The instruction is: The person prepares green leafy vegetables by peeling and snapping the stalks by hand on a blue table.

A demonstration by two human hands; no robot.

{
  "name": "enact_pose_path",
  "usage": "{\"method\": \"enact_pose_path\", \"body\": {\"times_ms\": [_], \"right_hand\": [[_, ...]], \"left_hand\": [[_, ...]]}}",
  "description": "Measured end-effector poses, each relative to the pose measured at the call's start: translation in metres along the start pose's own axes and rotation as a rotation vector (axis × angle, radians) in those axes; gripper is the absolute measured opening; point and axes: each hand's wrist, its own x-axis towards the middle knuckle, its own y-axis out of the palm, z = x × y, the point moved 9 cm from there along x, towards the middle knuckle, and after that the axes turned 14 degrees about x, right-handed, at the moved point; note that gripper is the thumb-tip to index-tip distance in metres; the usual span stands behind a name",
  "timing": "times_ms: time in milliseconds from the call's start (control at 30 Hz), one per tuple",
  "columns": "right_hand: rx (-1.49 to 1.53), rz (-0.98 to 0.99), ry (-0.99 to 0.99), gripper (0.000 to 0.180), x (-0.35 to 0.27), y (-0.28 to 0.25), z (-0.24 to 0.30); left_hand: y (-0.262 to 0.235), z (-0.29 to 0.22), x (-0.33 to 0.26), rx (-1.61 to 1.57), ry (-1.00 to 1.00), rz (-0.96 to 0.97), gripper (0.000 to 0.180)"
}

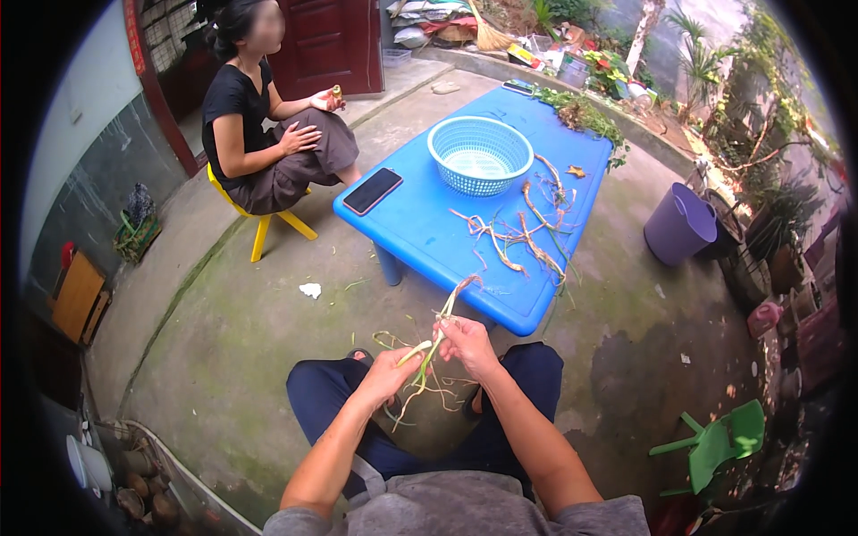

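Note:
Over my lap, my left hand (388,372) is closed round a pale green-white stalk (414,353) that looks like a scallion or a similar plant. My right hand (466,347) pinches a second stalk (450,302) just beside it, whose brownish stringy top points toward the table edge. Thin leaves and withered strands dangle beneath both hands. On the blue table (411,223), several similar stalks (529,237) with dry, reddish-brown parts lie loose near the right side. A light blue plastic basket (480,156) stands behind them.
A dark phone (373,191) lies at the table's left corner; leafy greens (581,116) heap at its far right. Someone in black sits on a yellow stool (259,234) at left, holding a small item. A purple bucket (681,225) and green chair (718,447) stand right.

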Motion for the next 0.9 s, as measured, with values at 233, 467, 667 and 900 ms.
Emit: {"method": "enact_pose_path", "body": {"times_ms": [233,467,667,900], "right_hand": [[-1.124,-0.045,-0.749,0.02,-0.033,0.048,0.046],[-1.362,-0.344,-0.922,0.016,-0.009,-0.016,0.101],[-1.329,-0.559,-0.966,0.024,-0.006,-0.067,0.153],[-0.946,-0.24,-0.367,0.019,0.008,-0.075,0.107]], "left_hand": [[0.023,0.011,0.01,-0.407,-0.148,0.029,0.023],[0.034,-0.024,-0.021,-0.384,-0.049,0.185,0.023],[0.011,-0.021,-0.056,-0.405,-0.032,0.274,0.02],[-0.015,-0.03,-0.06,-0.35,0.006,0.144,0.023]]}}
